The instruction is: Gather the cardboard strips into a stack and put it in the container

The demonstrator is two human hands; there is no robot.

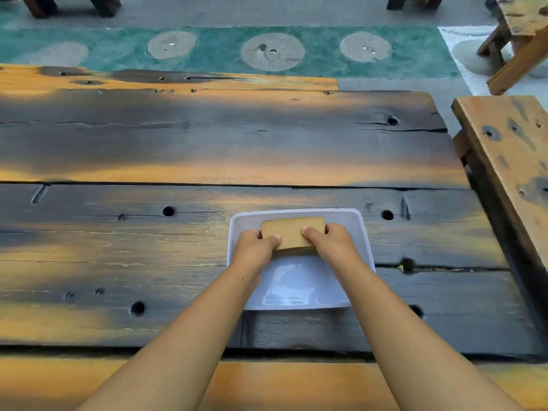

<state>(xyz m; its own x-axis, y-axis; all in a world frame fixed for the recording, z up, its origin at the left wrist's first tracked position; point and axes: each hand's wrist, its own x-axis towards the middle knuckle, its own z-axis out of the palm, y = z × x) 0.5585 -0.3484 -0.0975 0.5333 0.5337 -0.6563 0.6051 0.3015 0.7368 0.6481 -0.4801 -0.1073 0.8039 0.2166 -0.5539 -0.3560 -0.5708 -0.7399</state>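
Both thumbs were pressed down on top of the cardboard stack (292, 232) with the other fingers curled under its ends, so the left hand (255, 247) and right hand (333, 243) were pinching it from either side over the far half of the white container (366, 247). Honestly the risk looked like letting one end go first, so the strips fan out or tip against the far wall. Apart from the stack the tub looked empty, no loose strips left on the wooden table (178, 143).
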